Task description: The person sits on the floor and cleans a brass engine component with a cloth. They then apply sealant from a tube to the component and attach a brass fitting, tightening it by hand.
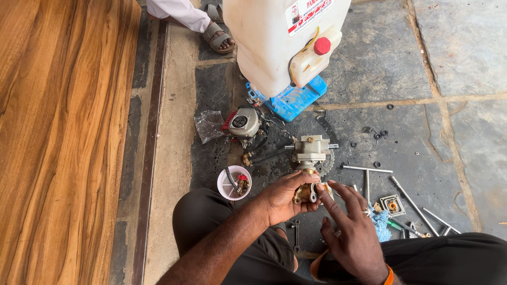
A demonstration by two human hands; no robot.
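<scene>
My left hand [285, 198] is curled, fingers closed in a grip, forearm angled in from below. My right hand [351, 232] is open, fingers spread, index fingertip extended toward the left.

One head-worn camera looks steeply down from close above the hands [322, 211], facing the grey stone floor [449, 137] and white plastic tank [274, 42] beyond them

Small brass pump fitting [305, 192], held upright
</scene>
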